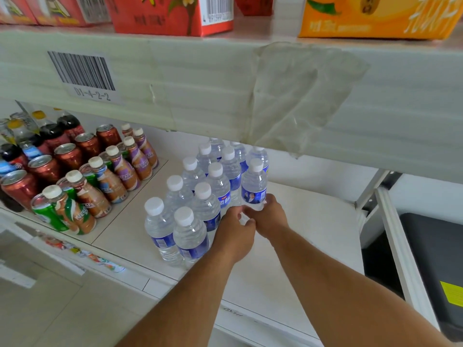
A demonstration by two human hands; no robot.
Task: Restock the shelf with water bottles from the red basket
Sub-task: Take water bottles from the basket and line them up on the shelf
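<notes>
Several clear water bottles (190,229) with white caps and blue labels stand in rows on the white shelf (313,221). At the right end of these rows, one more water bottle (254,184) stands upright. My right hand (271,219) grips its base from the right. My left hand (234,234) curls round the same base from the left, so the two hands meet at the bottle's bottom. The red basket is out of view.
Coffee drink bottles (100,186), red cans (45,169) and green cans fill the shelf's left side. The upper shelf's thick front edge (200,78) hangs low over the bottles and carries cartons. A black bin (431,266) stands at the right.
</notes>
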